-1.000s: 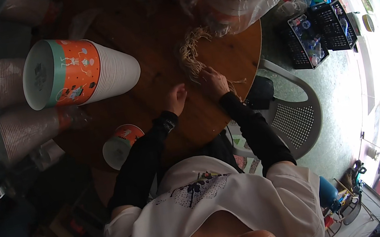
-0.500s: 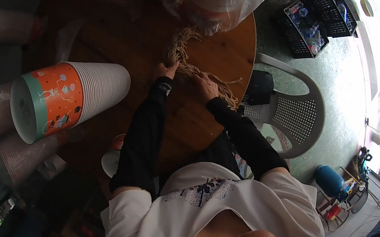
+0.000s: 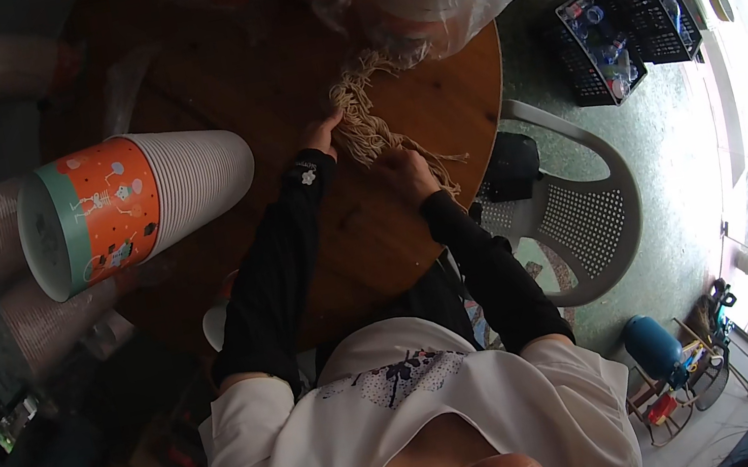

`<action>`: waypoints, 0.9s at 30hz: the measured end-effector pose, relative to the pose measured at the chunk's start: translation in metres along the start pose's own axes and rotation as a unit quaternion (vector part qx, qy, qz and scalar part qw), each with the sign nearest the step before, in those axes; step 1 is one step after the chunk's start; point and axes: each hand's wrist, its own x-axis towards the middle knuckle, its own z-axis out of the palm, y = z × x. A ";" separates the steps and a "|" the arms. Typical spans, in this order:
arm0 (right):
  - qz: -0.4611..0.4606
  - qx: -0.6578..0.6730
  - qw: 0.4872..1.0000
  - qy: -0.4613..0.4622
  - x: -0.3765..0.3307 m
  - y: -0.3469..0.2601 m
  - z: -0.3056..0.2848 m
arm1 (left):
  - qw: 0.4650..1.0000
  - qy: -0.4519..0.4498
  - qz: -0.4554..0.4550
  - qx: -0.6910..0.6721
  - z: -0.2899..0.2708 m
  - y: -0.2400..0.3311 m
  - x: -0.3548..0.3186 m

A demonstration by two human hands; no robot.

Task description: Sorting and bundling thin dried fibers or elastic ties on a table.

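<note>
Frame centre: one bundle of beige cord (image 3: 376, 128) lies on the round table (image 3: 267, 82) between both hands; left hand (image 3: 321, 133) touches it, right hand (image 3: 405, 173) grips it. One stack of paper cups (image 3: 139, 205) lies left.

Both black-sleeved forearms stretched forward, left hand (image 3: 321, 134) with fingers curled, right hand (image 3: 408, 174) closed, knuckles up.
</note>
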 end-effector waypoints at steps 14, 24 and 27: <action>-0.112 -0.113 0.972 -0.173 -0.068 0.011 0.050 | 0.949 0.023 0.197 0.243 -0.011 0.035 0.050; 0.087 0.341 0.906 -0.236 -0.112 -0.062 0.057 | 0.986 -0.143 0.089 0.008 -0.014 0.049 -0.122; -0.130 0.131 0.973 -0.138 -0.103 -0.099 0.041 | 0.977 -0.213 -0.002 -0.019 -0.033 0.033 -0.204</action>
